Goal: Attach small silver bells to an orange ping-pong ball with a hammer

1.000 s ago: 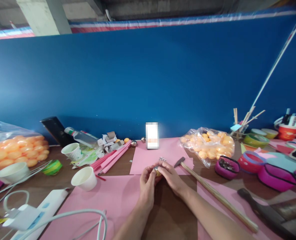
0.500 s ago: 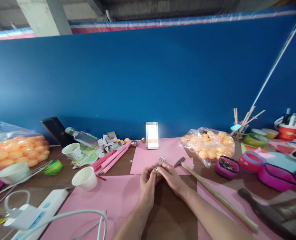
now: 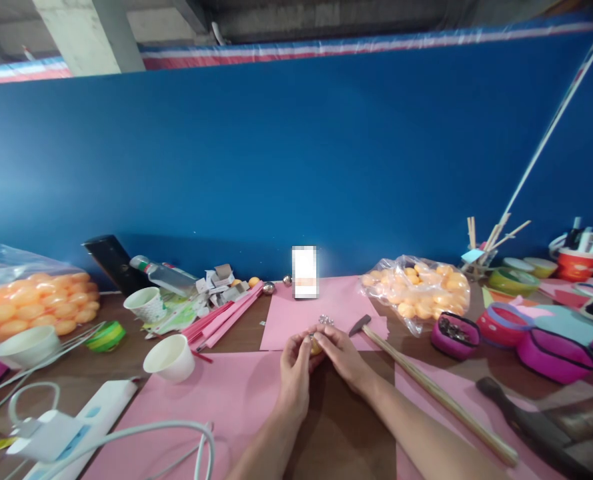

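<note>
Between the fingertips of both hands, just over the bare brown strip of the table, is a small round yellow-gold object [image 3: 316, 346]; fingers cover most of it. My left hand [image 3: 295, 363] is closed on its left side, thumb on top. My right hand [image 3: 343, 357] pinches it from the right. Right behind the fingers, several small shiny metal pieces [image 3: 325, 320] lie on a pink sheet [image 3: 281, 327]. To the right of my right hand, a hammer [image 3: 421, 380] with a long wooden handle lies slantwise, its dark head towards the pink sheet.
Bags of orange balls stand at left [image 3: 31, 300] and right [image 3: 416, 287]. A white cup [image 3: 169, 359] and a power strip [image 3: 86, 423] with cables are on the left. A purple container [image 3: 455, 339] holds dark metal bits. A second hammer [image 3: 526, 420] lies front right. A blue partition [image 3: 296, 147] closes the back.
Both hands stay in place with only slight finger movement. The small round object appears a little turned between the fingers. Everything else lies as before.
</note>
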`<state>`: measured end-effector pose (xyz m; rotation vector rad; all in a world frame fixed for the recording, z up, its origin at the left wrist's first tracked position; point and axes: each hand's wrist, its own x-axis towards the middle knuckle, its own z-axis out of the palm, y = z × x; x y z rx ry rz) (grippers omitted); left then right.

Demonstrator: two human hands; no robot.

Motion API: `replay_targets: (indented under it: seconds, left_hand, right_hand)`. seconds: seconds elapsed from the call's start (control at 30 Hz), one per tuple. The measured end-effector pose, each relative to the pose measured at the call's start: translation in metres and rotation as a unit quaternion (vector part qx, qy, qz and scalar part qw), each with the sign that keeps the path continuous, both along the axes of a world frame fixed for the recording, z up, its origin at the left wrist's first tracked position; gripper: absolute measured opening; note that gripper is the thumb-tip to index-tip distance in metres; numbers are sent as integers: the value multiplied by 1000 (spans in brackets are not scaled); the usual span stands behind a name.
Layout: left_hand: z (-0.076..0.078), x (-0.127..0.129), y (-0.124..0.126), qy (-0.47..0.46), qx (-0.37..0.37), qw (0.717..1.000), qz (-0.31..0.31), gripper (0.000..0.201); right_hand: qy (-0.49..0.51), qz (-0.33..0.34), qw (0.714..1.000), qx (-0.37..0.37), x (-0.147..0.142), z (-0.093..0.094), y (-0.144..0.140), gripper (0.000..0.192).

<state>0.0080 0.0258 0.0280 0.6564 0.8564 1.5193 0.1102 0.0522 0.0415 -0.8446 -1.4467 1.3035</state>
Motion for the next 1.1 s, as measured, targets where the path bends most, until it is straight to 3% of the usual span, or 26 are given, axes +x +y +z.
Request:
replay_targets:
  seconds: [0.67,1.1]
  left_hand:
    - [-2,0,1,-2,3,1000,1,32]
    - [-3,0,2,53,-12,998,-9,36]
  right_hand:
    - [12,7,1000,-11,1,-1,1,25]
    - [21,9,1000,-18,2,-3,2,27]
